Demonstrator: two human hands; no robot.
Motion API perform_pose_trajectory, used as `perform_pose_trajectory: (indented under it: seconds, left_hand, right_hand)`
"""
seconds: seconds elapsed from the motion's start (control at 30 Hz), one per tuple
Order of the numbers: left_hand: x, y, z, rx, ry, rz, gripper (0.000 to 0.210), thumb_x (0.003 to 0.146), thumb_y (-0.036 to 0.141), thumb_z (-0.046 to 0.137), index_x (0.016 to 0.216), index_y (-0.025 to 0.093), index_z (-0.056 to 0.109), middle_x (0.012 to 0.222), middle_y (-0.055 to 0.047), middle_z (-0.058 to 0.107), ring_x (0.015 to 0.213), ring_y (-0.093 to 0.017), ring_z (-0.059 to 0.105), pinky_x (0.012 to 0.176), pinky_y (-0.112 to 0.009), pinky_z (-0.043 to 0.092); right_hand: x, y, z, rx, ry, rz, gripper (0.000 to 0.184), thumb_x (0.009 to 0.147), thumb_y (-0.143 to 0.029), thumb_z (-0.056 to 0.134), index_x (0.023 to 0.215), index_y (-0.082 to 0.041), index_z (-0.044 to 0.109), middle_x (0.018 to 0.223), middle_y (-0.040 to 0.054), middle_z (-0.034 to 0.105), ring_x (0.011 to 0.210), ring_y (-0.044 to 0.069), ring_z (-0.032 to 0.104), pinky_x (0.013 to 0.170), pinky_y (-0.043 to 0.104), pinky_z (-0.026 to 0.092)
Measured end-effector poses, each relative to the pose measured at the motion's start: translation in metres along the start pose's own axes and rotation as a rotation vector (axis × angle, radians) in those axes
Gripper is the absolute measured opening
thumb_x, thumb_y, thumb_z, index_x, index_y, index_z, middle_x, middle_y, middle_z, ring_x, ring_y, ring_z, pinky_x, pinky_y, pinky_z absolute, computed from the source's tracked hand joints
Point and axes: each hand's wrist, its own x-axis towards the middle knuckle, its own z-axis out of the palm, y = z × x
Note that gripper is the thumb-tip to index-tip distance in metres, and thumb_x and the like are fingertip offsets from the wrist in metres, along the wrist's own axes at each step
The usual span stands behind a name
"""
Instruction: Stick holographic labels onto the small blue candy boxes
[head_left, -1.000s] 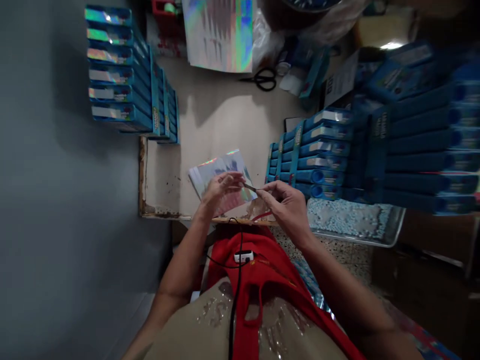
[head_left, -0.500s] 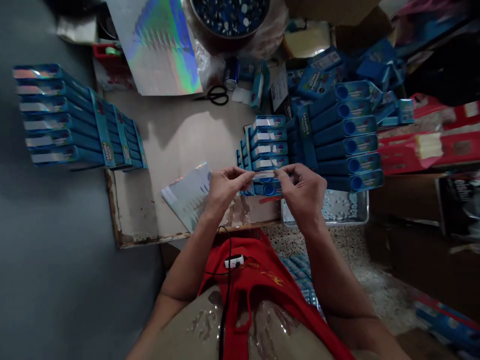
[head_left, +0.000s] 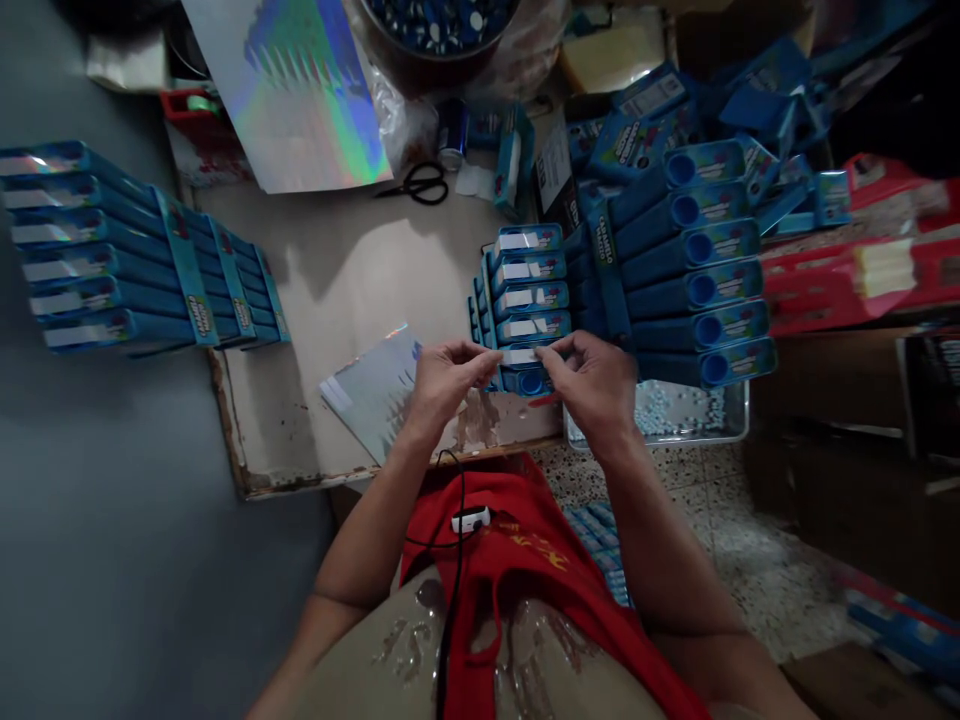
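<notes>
Left hand (head_left: pixel 454 380) and right hand (head_left: pixel 596 380) pinch opposite ends of a pale strip (head_left: pixel 519 356), between them at the blue boxes (head_left: pixel 531 272). A sheet (head_left: pixel 367 392) lies left of the grip, scissors (head_left: pixel 426 184) beyond.

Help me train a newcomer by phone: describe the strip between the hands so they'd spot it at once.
On the pale table, find the smaller right-hand stack of blue boxes. Go down its ends, past four pale labels, to the fifth box, between the left hand and right hand. The strip is the pale piece there; unlike the labels above, it has fingertips at both ends.
</notes>
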Motion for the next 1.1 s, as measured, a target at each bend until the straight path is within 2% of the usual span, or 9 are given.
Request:
perform_pose_trajectory:
  seconds: [0.13,0.23,0.37,0.47,0.57,0.63,0.8,0.97,1.1]
  left_hand:
    - [0.021,-0.026,0.008,-0.123,-0.039,-0.134,0.051,0.057,0.053,0.096,0.079,0.014,0.071,0.073,-0.004,0.070,0.065,-0.012,0.064,0.066,-0.026,0.053]
    - [0.029,-0.042,0.018,-0.171,0.087,-0.194,0.057,0.054,0.051,0.098,0.085,0.016,0.065,0.072,-0.001,0.067,0.063,-0.012,0.062,0.061,-0.024,0.049]
    - [0.001,-0.041,0.018,-0.059,0.371,0.108,0.046,0.071,0.053,0.089,0.089,0.018,0.066,0.079,-0.001,0.069,0.069,-0.012,0.063,0.061,-0.022,0.048]
    - [-0.035,-0.029,0.013,0.007,0.236,0.212,0.045,0.079,0.058,0.082,0.098,0.018,0.074,0.082,-0.003,0.072,0.066,-0.011,0.061,0.062,-0.023,0.049]
    - [-0.059,-0.021,0.014,0.032,0.013,0.180,0.059,0.067,0.054,0.092,0.112,0.019,0.077,0.081,-0.003,0.074,0.060,-0.011,0.058,0.057,-0.024,0.046]
    - [-0.063,-0.019,0.018,0.043,-0.056,0.160,0.057,0.064,0.053,0.094,0.107,0.019,0.080,0.080,-0.004,0.075,0.061,-0.012,0.059,0.058,-0.025,0.047]
    - [-0.059,-0.019,0.020,0.065,-0.001,0.181,0.037,0.080,0.056,0.081,0.080,0.019,0.078,0.069,-0.003,0.069,0.058,-0.012,0.056,0.056,-0.025,0.046]
    - [-0.055,-0.015,0.008,0.119,-0.020,0.186,0.039,0.079,0.056,0.081,0.072,0.018,0.074,0.064,-0.001,0.065,0.057,-0.012,0.055,0.055,-0.024,0.043]
    - [-0.048,-0.012,0.006,0.214,-0.042,0.153,0.038,0.080,0.054,0.080,0.070,0.018,0.073,0.060,-0.001,0.062,0.054,-0.011,0.052,0.052,-0.024,0.038]
  right_hand:
    - [0.005,0.010,0.005,0.027,0.069,0.007,0.031,0.081,-0.049,0.077,0.094,-0.024,0.064,0.055,-0.0058,0.057,0.055,0.018,0.055,0.059,0.030,0.032]
    - [0.002,0.009,0.003,0.093,0.081,0.011,0.034,0.084,-0.049,0.077,0.102,-0.025,0.060,0.053,-0.0084,0.054,0.052,0.018,0.055,0.058,0.030,0.034]
    - [-0.006,-0.005,-0.010,0.249,0.169,-0.004,0.029,0.090,-0.049,0.071,0.098,-0.024,0.058,0.052,-0.0104,0.050,0.047,0.013,0.049,0.055,0.029,0.035]
    - [-0.008,-0.014,-0.017,0.277,0.197,-0.059,0.031,0.089,-0.051,0.073,0.094,-0.024,0.058,0.051,-0.0105,0.049,0.046,0.012,0.046,0.055,0.029,0.036]
    - [-0.008,-0.017,-0.018,0.253,0.183,-0.084,0.031,0.090,-0.052,0.074,0.092,-0.025,0.058,0.051,-0.0101,0.048,0.047,0.012,0.047,0.057,0.029,0.039]
    - [-0.009,-0.019,-0.015,0.250,0.186,-0.090,0.032,0.091,-0.053,0.073,0.092,-0.025,0.058,0.052,-0.0097,0.049,0.048,0.012,0.048,0.059,0.030,0.040]
    - [-0.013,-0.019,-0.013,0.310,0.148,-0.067,0.038,0.089,-0.060,0.072,0.091,-0.025,0.059,0.052,-0.0094,0.050,0.048,0.012,0.050,0.058,0.030,0.041]
    - [-0.024,-0.003,-0.022,0.550,-0.118,0.030,0.054,0.069,-0.060,0.085,0.100,-0.025,0.058,0.069,-0.0045,0.068,0.064,0.017,0.066,0.061,0.031,0.049]
    - [-0.032,0.008,-0.021,0.458,-0.013,0.123,0.051,0.068,-0.058,0.084,0.096,-0.023,0.059,0.072,-0.0011,0.072,0.064,0.018,0.068,0.060,0.032,0.049]
